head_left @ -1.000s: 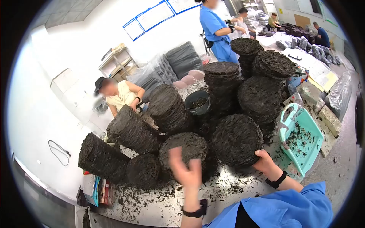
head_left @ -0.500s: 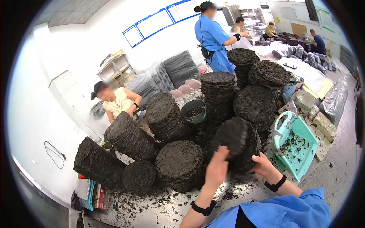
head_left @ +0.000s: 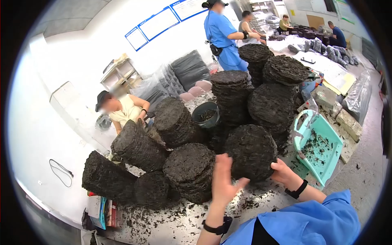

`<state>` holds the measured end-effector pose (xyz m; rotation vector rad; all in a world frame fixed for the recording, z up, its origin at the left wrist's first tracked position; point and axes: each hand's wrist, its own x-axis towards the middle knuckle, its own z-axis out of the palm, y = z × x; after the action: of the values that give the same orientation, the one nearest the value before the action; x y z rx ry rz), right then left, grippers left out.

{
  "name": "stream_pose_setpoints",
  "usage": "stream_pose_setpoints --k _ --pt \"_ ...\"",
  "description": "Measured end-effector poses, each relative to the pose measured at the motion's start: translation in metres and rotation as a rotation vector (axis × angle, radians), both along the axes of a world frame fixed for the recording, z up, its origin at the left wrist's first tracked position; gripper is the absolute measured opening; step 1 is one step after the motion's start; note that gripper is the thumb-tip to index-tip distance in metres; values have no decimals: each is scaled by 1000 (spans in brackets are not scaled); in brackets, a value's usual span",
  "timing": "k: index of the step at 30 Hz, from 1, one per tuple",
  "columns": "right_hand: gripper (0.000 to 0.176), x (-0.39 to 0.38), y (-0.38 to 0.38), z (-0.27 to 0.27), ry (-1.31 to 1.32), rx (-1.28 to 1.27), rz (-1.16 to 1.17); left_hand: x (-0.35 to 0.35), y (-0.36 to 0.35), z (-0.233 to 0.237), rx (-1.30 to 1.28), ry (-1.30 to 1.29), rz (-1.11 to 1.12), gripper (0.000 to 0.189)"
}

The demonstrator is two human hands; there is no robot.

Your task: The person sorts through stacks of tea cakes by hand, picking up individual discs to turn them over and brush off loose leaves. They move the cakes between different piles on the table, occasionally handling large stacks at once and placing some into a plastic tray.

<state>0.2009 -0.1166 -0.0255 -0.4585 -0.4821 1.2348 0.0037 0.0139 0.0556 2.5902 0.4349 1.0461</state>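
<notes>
A round, dark disc that looks like dried seaweed (head_left: 251, 153) stands tilted, its flat face toward me, in front of taller stacks. My right hand (head_left: 284, 173) grips its right edge, thumb on the face and fingers behind. At its lower left rim is my left hand (head_left: 225, 181), fingers stretched up and thumb spread wide, slightly blurred. Just left of that hand rises a stack of similar discs (head_left: 190, 173). Behind the tilted disc leans another thick stack (head_left: 272, 104).
More stacks (head_left: 141, 145) crowd the table around a dark bucket (head_left: 205, 118). On the right lies a teal scoop-shaped tray (head_left: 332, 153) with scraps. Dark flakes litter the tabletop (head_left: 163, 226). One person (head_left: 128, 108) sits across the table; another in blue (head_left: 222, 34) stands behind.
The blurred disc, earlier tilted leftward off the stack by my left hand, now faces me squarely. My left hand has shifted left and down, its thumb spreading. My right hand keeps the edge.
</notes>
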Motion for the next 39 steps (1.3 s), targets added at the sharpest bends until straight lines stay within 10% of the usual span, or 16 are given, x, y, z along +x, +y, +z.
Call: stream_pose_setpoints --k 12,14,17,22,28,39 --pt "70 17 -2 -17 74 -109 -33 30 8 -26 -90 82 -344 56" --pt "70 12 0 -12 86 -90 -25 12 24 -18 -309 -384 319 34" --pt "70 13 0 -12 81 -67 -5 -33 79 7 -845 -1078 156 36" --pt "73 15 1 -21 40 -20 23 -62 61 30 128 -761 691 50" --pt "73 2 6 -13 52 55 43 31 -16 -36 -13 138 -179 94" --pt "68 15 -4 -15 -105 -84 -165 59 -20 -54 -72 180 -293 75"
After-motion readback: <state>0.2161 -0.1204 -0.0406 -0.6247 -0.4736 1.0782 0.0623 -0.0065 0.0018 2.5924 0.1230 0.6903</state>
